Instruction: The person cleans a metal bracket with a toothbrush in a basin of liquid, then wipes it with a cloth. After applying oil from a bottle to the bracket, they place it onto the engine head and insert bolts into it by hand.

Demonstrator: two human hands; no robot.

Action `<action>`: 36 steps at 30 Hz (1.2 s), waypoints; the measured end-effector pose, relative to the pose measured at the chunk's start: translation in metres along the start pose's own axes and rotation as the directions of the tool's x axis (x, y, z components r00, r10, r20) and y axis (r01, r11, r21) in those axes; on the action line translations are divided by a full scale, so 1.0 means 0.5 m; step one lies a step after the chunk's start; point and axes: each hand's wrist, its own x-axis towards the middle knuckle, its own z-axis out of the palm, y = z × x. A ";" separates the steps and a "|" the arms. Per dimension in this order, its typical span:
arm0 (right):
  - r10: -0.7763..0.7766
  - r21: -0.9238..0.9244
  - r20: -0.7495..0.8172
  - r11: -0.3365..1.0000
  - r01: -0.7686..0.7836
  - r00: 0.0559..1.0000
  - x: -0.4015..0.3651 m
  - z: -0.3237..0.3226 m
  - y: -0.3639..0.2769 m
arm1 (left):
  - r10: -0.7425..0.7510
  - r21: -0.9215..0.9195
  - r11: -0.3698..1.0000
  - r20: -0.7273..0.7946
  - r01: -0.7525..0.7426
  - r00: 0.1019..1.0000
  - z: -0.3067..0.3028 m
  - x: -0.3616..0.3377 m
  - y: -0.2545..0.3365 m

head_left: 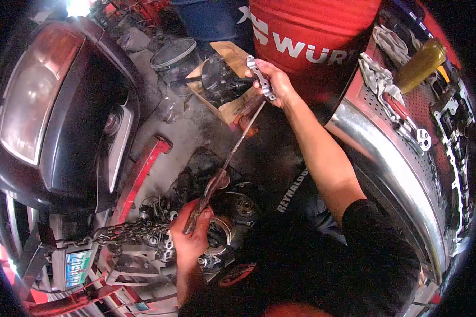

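Note:
My left hand (189, 235), low in the middle, is wrapped round the worn handle of an air blow gun (212, 189). Its long thin nozzle slants up and to the right. Higher up, my right hand (278, 85) grips a silvery metal bracket (261, 80) with holes along it, held by its side between fingers and thumb. The nozzle tip ends close below the bracket's lower end. Behind the bracket stands an open cardboard box (228, 54) with a dark mechanical part (219, 76) inside.
A red drum (314, 31), a blue drum (211, 21) and a clear bucket (173, 59) stand beyond. On the right, a perforated metal bench (362, 90) carries rags (378, 71) and a yellowish bottle (420, 66). A dark car front (79, 121), chain (137, 231) and red bar (143, 177) lie left.

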 end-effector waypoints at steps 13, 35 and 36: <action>0.264 0.491 0.260 0.792 -0.363 0.929 0.007 -0.052 0.015 | 0.009 -0.139 0.990 -0.064 -0.018 0.998 0.006 0.005 -0.014; 0.197 -0.034 0.025 0.980 -0.196 0.980 -0.033 -0.024 0.014 | 0.024 -0.094 0.995 -0.090 -0.033 0.996 0.027 0.024 -0.022; 0.150 -0.118 0.041 0.982 -0.145 0.988 -0.028 -0.032 0.018 | 0.020 -0.104 0.994 -0.093 -0.030 0.995 0.028 0.027 -0.019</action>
